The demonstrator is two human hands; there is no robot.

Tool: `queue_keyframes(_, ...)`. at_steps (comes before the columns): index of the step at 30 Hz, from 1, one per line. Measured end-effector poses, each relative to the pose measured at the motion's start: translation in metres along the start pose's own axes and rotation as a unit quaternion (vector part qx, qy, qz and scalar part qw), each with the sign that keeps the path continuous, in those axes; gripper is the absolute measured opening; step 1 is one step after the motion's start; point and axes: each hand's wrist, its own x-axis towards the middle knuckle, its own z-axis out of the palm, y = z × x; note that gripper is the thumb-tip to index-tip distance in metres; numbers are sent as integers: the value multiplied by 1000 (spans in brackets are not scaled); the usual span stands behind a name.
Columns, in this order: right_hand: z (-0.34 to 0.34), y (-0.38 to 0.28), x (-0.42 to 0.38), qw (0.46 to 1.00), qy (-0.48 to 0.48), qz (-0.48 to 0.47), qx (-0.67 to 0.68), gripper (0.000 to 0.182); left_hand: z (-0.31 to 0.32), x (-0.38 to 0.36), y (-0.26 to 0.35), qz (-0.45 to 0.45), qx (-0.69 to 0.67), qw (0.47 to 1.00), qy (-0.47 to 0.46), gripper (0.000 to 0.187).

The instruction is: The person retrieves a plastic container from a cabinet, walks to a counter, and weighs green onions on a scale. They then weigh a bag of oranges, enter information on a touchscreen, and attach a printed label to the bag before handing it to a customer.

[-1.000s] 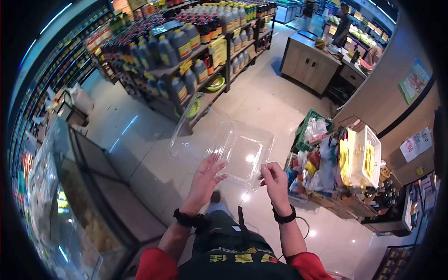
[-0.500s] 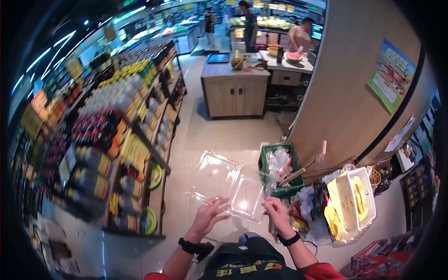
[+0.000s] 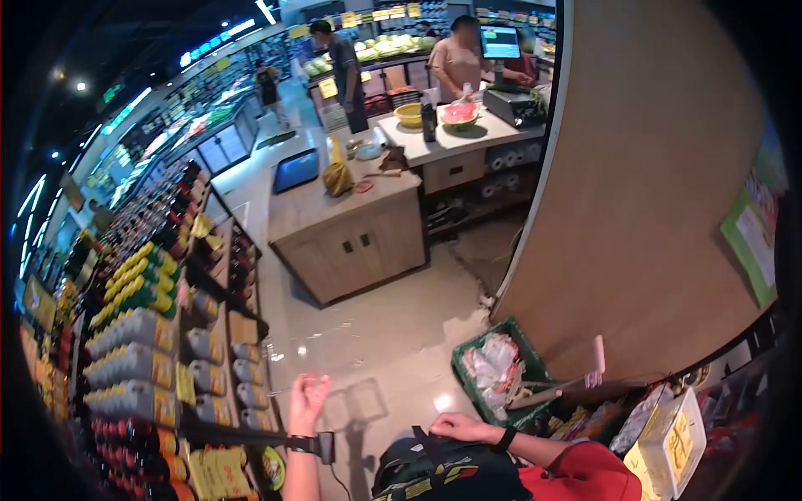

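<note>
Raised at lower centre-left, my left hand (image 3: 309,397) has its fingers closed at the near edge of a clear plastic container (image 3: 302,351). The container is see-through, shown mostly by glints over the floor, so its outline is hard to follow. My right hand (image 3: 459,427) lies close to the front of the dark apron (image 3: 443,472), fingers curled and palm hidden; whether anything is in it cannot be seen. It is apart from the container. Black bands circle both wrists.
Bottle shelves (image 3: 188,359) line the left. Ahead stands a wooden cabinet (image 3: 359,250) with a blue tray (image 3: 296,169). A green crate (image 3: 505,371) of plastic waste and a white bin (image 3: 681,442) are at right. People stand behind the counter (image 3: 434,146), which holds cut watermelon (image 3: 459,115).
The view has turned right and come closer to the cabinet. My right hand has left the container and drawn in to the apron. My left hand has moved left with the container.
</note>
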Motion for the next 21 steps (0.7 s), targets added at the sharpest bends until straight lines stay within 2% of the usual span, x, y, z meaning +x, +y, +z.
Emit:
queue_keyframes(1,-16,-29,14,999,-17,-11,-27,32,3,45,22,17,23,999,-20,20)
queue_keyframes(2,-34,-55,29,998,-36,-21,-52,32,20,85,42,23,-11,999,23,20)
queue_keyframes(4,-66,-54,69,998,-22,-19,-61,32,45,172,78,55,-34,997,29,23)
queue_keyframes(5,-84,-47,91,996,-13,-12,-87,33,51,223,94,98,-6,995,26,25)
queue_keyframes(9,-155,-28,174,972,35,52,-228,39,98,412,146,150,0,987,59,39)
queue_keyframes(10,-169,-28,190,984,77,25,-158,43,117,448,155,148,-9,987,63,44)
queue_keyframes(11,-188,-27,212,980,92,75,-161,42,120,497,166,160,-6,986,41,50)
queue_keyframes(12,-204,-24,239,973,107,122,-161,42,138,533,172,192,-1,979,67,54)
queue_keyframes(13,-219,-29,264,968,141,141,-150,41,150,568,182,155,-46,984,76,55)
queue_keyframes(14,-233,-41,278,962,170,167,-137,41,159,597,185,182,-12,980,78,57)
queue_keyframes(15,-248,-63,296,959,161,186,-143,38,166,625,191,165,-37,982,85,59)
queue_keyframes(18,-285,-84,336,964,198,134,-113,41,163,718,196,210,-28,969,129,65)
queue_keyframes(21,-327,-97,364,963,182,168,-103,42,183,755,195,91,11,985,148,67)
